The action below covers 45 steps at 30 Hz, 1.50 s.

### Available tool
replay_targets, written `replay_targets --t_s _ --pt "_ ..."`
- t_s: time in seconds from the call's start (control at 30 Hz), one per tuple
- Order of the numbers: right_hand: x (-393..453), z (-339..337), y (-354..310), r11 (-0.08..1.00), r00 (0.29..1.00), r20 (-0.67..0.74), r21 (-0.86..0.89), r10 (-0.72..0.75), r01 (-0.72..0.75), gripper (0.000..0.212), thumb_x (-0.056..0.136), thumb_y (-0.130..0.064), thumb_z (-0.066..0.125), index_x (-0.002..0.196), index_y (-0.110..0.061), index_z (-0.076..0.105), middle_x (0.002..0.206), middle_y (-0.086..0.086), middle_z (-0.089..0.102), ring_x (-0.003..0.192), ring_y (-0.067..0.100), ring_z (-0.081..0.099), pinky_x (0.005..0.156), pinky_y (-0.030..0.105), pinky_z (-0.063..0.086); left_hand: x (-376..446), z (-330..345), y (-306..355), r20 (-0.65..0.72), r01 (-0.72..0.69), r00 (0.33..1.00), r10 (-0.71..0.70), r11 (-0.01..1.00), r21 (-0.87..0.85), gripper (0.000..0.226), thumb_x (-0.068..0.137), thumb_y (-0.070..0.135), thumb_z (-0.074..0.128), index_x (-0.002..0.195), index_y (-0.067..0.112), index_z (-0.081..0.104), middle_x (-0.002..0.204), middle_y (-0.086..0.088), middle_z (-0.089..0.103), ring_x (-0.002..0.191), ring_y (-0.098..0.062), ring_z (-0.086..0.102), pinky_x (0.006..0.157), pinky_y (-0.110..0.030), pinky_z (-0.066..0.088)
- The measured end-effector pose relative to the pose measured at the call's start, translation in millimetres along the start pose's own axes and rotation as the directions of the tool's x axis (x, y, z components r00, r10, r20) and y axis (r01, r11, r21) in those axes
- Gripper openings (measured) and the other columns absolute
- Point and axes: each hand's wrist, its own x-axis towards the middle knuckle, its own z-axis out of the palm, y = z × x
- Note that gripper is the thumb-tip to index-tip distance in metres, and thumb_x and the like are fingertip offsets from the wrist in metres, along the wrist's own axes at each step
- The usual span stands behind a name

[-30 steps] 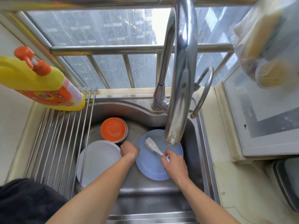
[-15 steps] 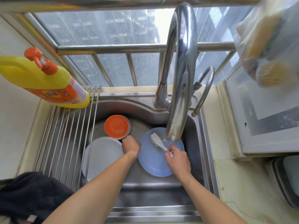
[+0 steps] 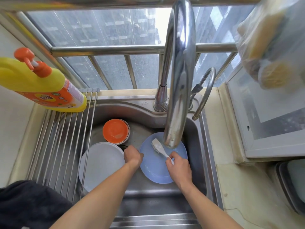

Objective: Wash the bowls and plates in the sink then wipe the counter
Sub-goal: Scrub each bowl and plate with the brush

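Nearest, two bare forearms reach into the steel sink (image 3: pixel 194 129) from the near edge. A dark cloth (image 3: pixel 28 205) lies bunched at the near left, over the near end of the roll-up drying rack (image 3: pixel 66 139), whose steel rods span the left part of the sink.

The right hand (image 3: pixel 179 167) has its fingers (image 3: pixel 170 157) curled round the handle of a white dish brush (image 3: pixel 159 147); the brush head rests bristles-down on the far part of the blue plate (image 3: pixel 153 169). The left hand (image 3: pixel 132 157) grips the left rim of that plate, fingers tucked under and out of sight. The blue plate sits in the right half of the basin, tilted somewhat toward the camera.

To the left of the left hand a white plate (image 3: pixel 100 164) lies in the basin, partly under the rack rods. Just beyond it stands a stack of orange bowls (image 3: pixel 115 131), open side up, near the far wall of the sink.

The spout of the tall chrome faucet (image 3: pixel 178 71) hangs over the far edge of the blue plate, just beside the brush head. Small characters are stamped on the sink deck by the faucet base, too small to read. A thinner curved tap (image 3: pixel 206 90) rises to the right of it.

On the far left end of the rack stands a yellow detergent bottle (image 3: pixel 38 83) with an orange pump and an orange label; its lettering is too blurred to read. The pale tabletop (image 3: pixel 247 195) runs along the right. At the far right hangs a clear plastic bag (image 3: pixel 270 40) with yellowish contents, before the barred window (image 3: pixel 105 48).
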Motion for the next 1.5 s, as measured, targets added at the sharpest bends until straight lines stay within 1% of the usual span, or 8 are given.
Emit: replay_targets --t_s 0.23,0.5,0.67,0.8,1.0,1.1,1.27,1.5 --pt "-3.0 -2.0 -2.6 1.0 1.0 -0.015 -0.002 0.002 -0.002 0.015 0.098 -0.03 0.049 0.088 -0.021 0.054 0.071 0.001 0.057 0.06 0.016 0.053 0.047 0.026 0.034 -5.4 -11.2 4.6 0.041 0.041 0.998 -0.039 0.998 -0.047 0.02 0.078 0.025 0.071 0.082 0.006 0.073 0.091 -0.009 0.073 0.079 -0.025 0.063 0.067 -0.026 0.046" --pt "-3.1 -8.0 -14.2 1.0 0.999 -0.033 0.021 -0.003 0.004 0.014 0.096 -0.031 0.051 0.085 -0.023 0.054 0.066 0.0 0.053 0.06 0.02 0.053 0.049 0.029 0.037 -6.2 -22.5 7.2 -0.06 0.056 0.996 -0.066 0.987 -0.149 0.03 0.083 0.022 0.078 0.104 0.002 0.07 0.109 -0.016 0.07 0.104 -0.035 0.066 0.074 -0.031 0.044" --pt "-0.5 -5.0 -15.2 0.999 0.999 -0.023 0.027 -0.03 0.031 0.014 0.097 -0.031 0.05 0.087 -0.022 0.054 0.069 0.0 0.055 0.061 0.016 0.053 0.048 0.027 0.036 -4.4 -17.9 9.2 -0.04 -0.013 0.999 0.008 0.989 -0.144 0.026 0.085 0.022 0.072 0.097 -0.001 0.068 0.106 -0.02 0.069 0.099 -0.037 0.065 0.074 -0.035 0.047" --pt "-2.1 -3.7 -11.9 0.999 0.999 -0.03 0.041 -0.012 0.014 0.014 0.097 -0.031 0.049 0.088 -0.021 0.054 0.073 0.001 0.058 0.064 0.017 0.054 0.049 0.027 0.035 -7.6 -15.5 6.3 0.103 -0.052 0.992 0.075 0.978 -0.204 0.015 0.081 0.019 0.065 0.082 0.005 0.059 0.093 -0.02 0.067 0.084 -0.034 0.065 0.072 -0.037 0.053" --pt "-6.3 -5.8 -11.8 0.998 0.999 -0.042 0.063 0.003 0.0 0.014 0.099 -0.03 0.049 0.089 -0.021 0.054 0.075 0.004 0.06 0.064 0.018 0.055 0.049 0.028 0.038 -27.6 -32.9 1.1 0.482 0.124 0.867 0.124 0.884 -0.451 0.048 0.088 -0.003 0.037 0.131 0.011 0.055 0.105 -0.01 0.07 0.091 -0.028 0.068 0.077 -0.048 0.062" --pt "-9.3 -4.2 -16.6 1.0 0.996 -0.084 0.0 0.026 -0.026 0.015 0.101 -0.027 0.045 0.09 -0.018 0.052 0.079 0.007 0.061 0.071 0.028 0.057 0.057 0.033 0.042 -43.5 -45.2 -1.2 0.559 0.146 0.812 0.169 0.867 -0.476 0.063 0.084 -0.01 0.032 0.135 0.023 0.045 0.118 -0.008 0.064 0.104 -0.032 0.064 0.083 -0.057 0.059" --pt "-20.3 -7.7 -25.7 0.97 0.967 -0.114 -0.062 0.228 -0.236 0.029 0.104 -0.023 0.036 0.122 -0.018 0.058 0.112 0.017 0.066 0.103 0.04 0.063 0.073 0.035 0.039 -68.1 -62.5 -6.8 0.542 0.164 0.809 0.227 0.798 -0.579 0.072 0.081 -0.012 0.033 0.136 0.034 0.038 0.123 0.0 0.058 0.104 -0.034 0.061 0.08 -0.062 0.058" --pt "-32.7 -4.0 -44.3 0.997 0.987 0.151 0.069 -0.048 0.038 0.016 0.096 -0.031 0.053 0.088 -0.018 0.057 0.072 0.004 0.06 0.083 0.031 0.057 0.073 0.041 0.05 -77.5 -58.0 -15.4 0.412 -0.049 0.861 0.297 0.856 -0.515 0.08 0.085 -0.009 0.029 0.139 0.048 0.022 0.114 0.006 0.057 0.095 -0.027 0.067 0.065 -0.041 0.059"
